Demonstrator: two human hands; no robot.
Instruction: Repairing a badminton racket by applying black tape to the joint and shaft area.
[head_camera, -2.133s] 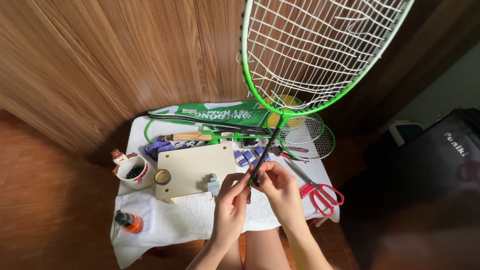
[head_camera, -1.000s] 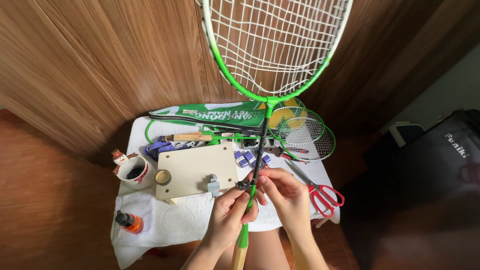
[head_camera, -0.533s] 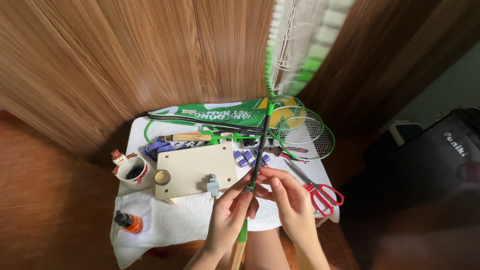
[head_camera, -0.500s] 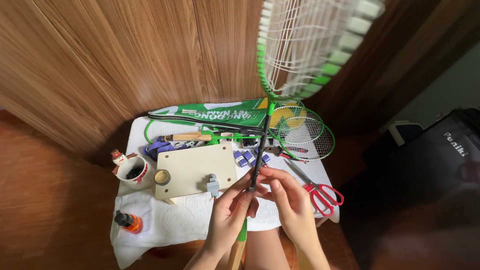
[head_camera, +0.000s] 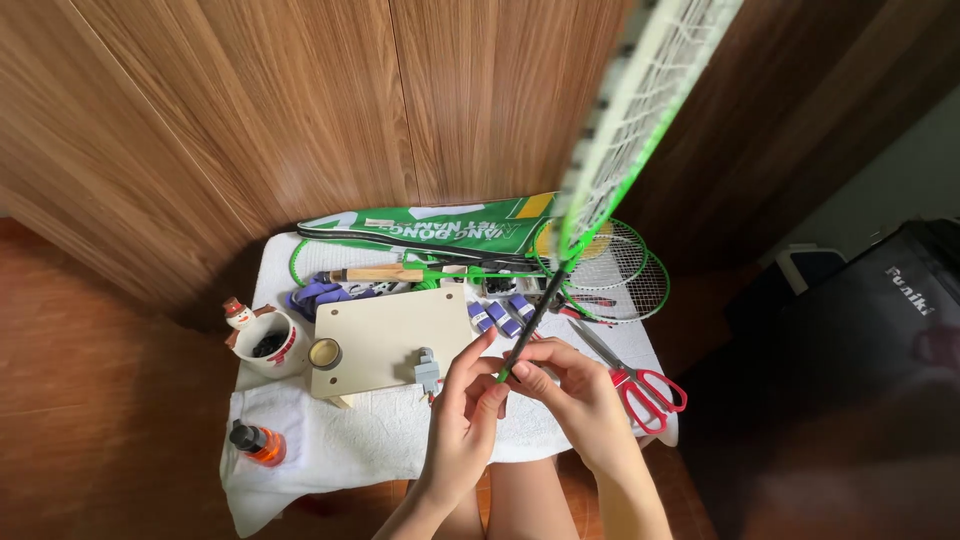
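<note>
Both hands meet above the front of a small white-covered table (head_camera: 330, 455). My left hand (head_camera: 466, 420) and my right hand (head_camera: 570, 395) pinch the thin dark shaft of a green badminton racket (head_camera: 535, 320) between their fingertips. The racket stands nearly upright, its white-strung head (head_camera: 640, 110) blurred and seen almost edge-on at the top of the view. Just left of my left hand lies a pale wooden board (head_camera: 390, 335) with a small metal clamp (head_camera: 427, 370) at its front edge.
Red-handled scissors (head_camera: 640, 385) lie right of my right hand. More green rackets (head_camera: 610, 265) and a green racket cover (head_camera: 430, 228) lie at the table's back, with purple grip rolls (head_camera: 500, 315). A white mug (head_camera: 270, 345) and an orange bottle (head_camera: 258, 442) stand left. Wooden wall panels rise behind; a black case (head_camera: 860, 330) stands right.
The racket has spun about its shaft between my fingers: its head faced me, then turned to nearly edge-on and leans right. My hands stay at the shaft over the table's front.
</note>
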